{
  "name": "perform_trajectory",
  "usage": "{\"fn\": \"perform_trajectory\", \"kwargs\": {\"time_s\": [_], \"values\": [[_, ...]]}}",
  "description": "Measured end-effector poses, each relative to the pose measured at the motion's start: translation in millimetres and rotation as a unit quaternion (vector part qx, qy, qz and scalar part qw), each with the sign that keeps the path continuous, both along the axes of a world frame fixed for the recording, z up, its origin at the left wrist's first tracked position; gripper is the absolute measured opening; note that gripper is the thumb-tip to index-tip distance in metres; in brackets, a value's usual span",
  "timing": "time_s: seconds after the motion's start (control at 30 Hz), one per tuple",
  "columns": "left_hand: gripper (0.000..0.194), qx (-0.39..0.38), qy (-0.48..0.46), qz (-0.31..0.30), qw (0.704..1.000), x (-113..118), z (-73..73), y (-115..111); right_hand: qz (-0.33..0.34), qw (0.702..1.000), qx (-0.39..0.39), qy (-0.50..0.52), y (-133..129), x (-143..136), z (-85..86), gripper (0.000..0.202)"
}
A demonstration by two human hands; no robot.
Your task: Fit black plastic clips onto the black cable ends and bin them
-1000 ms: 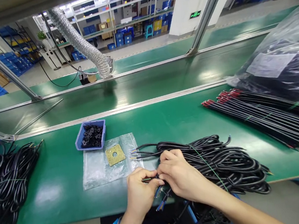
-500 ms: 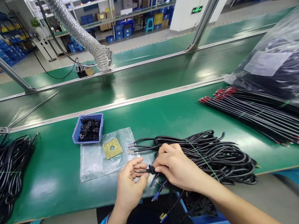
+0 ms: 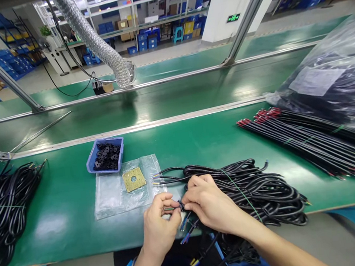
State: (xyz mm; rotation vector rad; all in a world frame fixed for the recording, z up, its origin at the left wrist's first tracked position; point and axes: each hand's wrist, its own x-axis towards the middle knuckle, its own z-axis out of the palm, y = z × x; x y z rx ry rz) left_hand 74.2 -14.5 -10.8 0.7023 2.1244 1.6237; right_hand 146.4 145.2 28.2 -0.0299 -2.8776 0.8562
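Note:
My left hand point(image 3: 161, 224) is closed in a pinch on the thin dark end of a black cable point(image 3: 170, 210). Right beside its fingertips sits a small black plastic part point(image 3: 181, 205) around the cable, with my right hand point(image 3: 208, 203) pinching it from the other side; the fingers partly hide it. Under and behind my right hand lies a tied bundle of black cables point(image 3: 256, 183). Below the hands, several cable ends with blue and yellow wires point(image 3: 194, 263) hang over the table's front edge.
A blue bin point(image 3: 89, 165) of small black parts stands by a clear plastic bag point(image 3: 108, 203) bearing a yellow square plate point(image 3: 134, 180). More black cables point(image 3: 5, 212) lie left. Red-tipped black cables point(image 3: 310, 144) and a large plastic bag point(image 3: 329, 73) are at right.
My left fingers have moved right and closed on the cable close to the small black part. My right hand keeps its pinch, nearly in place. The view has shifted slightly.

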Motion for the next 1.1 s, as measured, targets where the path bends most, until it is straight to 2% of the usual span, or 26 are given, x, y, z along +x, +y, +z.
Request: {"fn": "perform_trajectory", "kwargs": {"time_s": [0.13,0.23,0.3,0.37,0.43,0.53,0.6,0.7,0.8,0.87,0.93,1.03,1.1], "values": [[0.023,-0.009,0.031,-0.009,0.999,-1,4.6,-2,0.007,0.999,0.007,-0.032,1,0,7.2,0.017],[0.019,-0.026,0.078,-0.073,0.994,2,11.6,-9,0.0,0.999,0.01,-0.053,2,-3,13.9,0.016],[0.023,-0.032,0.081,-0.127,0.988,6,15.5,-13,-0.026,0.996,0.059,-0.054,0,-8,16.0,0.022],[0.026,-0.027,0.069,-0.155,0.985,10,17.5,-16,-0.046,0.989,0.125,-0.058,-5,-15,15.5,0.031],[0.023,-0.025,0.063,-0.147,0.987,12,18.0,-17,-0.048,0.983,0.163,-0.067,-11,-24,12.9,0.038],[0.018,-0.015,0.067,-0.118,0.991,10,17.5,-16,-0.046,0.983,0.167,-0.066,-15,-34,8.1,0.045],[0.017,0.007,0.067,-0.101,0.993,6,16.2,-16,-0.047,0.984,0.162,-0.059,-15,-36,6.5,0.04],[0.01,0.038,0.062,-0.068,0.995,0,11.4,-16,-0.028,0.988,0.143,-0.04,-10,-33,7.4,0.02],[0.002,0.047,0.038,-0.036,0.998,-7,7.3,-18,0.016,0.993,0.114,-0.024,-4,-24,9.0,0.018],[0.004,0.034,0.019,-0.02,0.999,-15,10.1,-22,0.04,0.996,0.081,-0.013,-1,-17,7.5,0.019],[0.008,0.007,0.038,0.002,0.999,-32,20.0,-29,0.053,0.997,0.051,0.001,1,-13,3.0,0.021],[0.012,-0.071,0.168,0.048,0.982,-76,45.1,-41,0.053,0.997,0.045,0.021,3,-12,-5.8,0.022],[0.019,-0.167,0.285,0.073,0.941,-115,61.2,-44,0.05,0.997,0.056,0.029,3,-13,-10.4,0.022]]}}
